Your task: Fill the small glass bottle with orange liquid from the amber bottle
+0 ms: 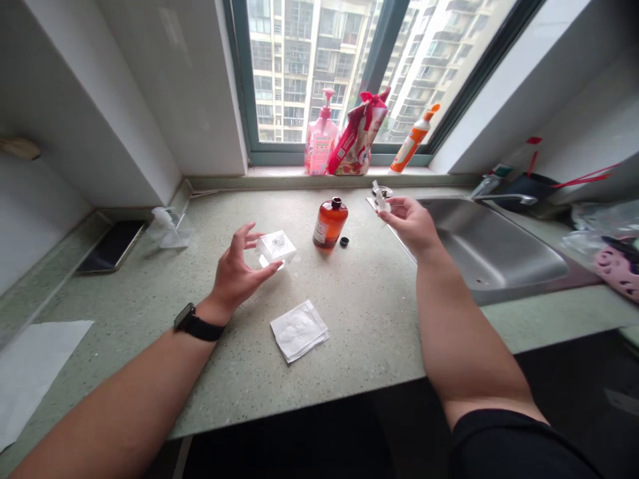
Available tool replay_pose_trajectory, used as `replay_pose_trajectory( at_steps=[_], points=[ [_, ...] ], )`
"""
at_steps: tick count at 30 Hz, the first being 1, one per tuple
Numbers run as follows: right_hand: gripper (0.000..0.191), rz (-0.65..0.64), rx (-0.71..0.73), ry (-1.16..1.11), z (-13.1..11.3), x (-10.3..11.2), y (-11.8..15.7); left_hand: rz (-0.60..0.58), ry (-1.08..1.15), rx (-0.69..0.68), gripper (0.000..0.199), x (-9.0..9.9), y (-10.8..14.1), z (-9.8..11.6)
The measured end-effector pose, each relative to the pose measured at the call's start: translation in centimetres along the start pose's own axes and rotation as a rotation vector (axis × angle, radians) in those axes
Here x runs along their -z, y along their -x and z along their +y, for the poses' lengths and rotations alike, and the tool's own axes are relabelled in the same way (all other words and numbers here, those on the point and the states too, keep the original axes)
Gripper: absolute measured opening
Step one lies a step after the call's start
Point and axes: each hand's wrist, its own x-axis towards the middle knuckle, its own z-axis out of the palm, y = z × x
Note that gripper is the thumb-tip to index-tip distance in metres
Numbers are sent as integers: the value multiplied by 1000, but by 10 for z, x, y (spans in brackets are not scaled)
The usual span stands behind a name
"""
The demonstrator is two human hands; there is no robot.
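Note:
My left hand (240, 266) is curved around a clear square container (277, 247), thumb at its near side and fingers at its far left; whether it grips or only touches it is hard to tell. Between the thumb and fingers of my right hand (407, 223) is a clear pump head (381, 198), held up near the sink's left edge. An amber bottle (330, 225) stands uncapped between my hands, a small black cap (344, 242) beside its base. Nearer me lies a folded white tissue (299, 330).
On the left are a clear pump bottle (172, 229), a phone (112, 246) and white paper (37, 366). The steel sink (499, 246) is on the right. A pink pump bottle (320, 143), a red bag (358, 138) and an orange-white bottle (412, 143) line the windowsill.

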Motion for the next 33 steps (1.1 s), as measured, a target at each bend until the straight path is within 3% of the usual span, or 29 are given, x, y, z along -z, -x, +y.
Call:
replay_pose_trajectory(
  at_steps=[3, 7, 9, 12, 17, 25, 33],
  points=[
    [49, 124, 79, -268, -17, -11, 4, -4, -1, -52, 91, 0, 0, 2],
    [42, 97, 146, -363, -49, -26, 20, -2, 24, -116, 92, -1, 1, 3],
    [45, 36, 124, -409, -64, -38, 32, -5, 23, -120, 92, -2, 1, 3],
    [47, -158, 92, -431, -78, -58, 50, -17, 27, -123, 92, -2, 2, 3],
    [40, -307, 168, -392, -84, -84, 68, -35, 51, -142, 92, -3, 2, 3],
    [29, -277, 243, -150, -81, -75, 66, -55, 61, -153, 94, -4, 3, 2],
    [26, -338, 310, 8, -88, -71, 66, -80, 28, -166, 93, -5, 6, 6]
  ],
)
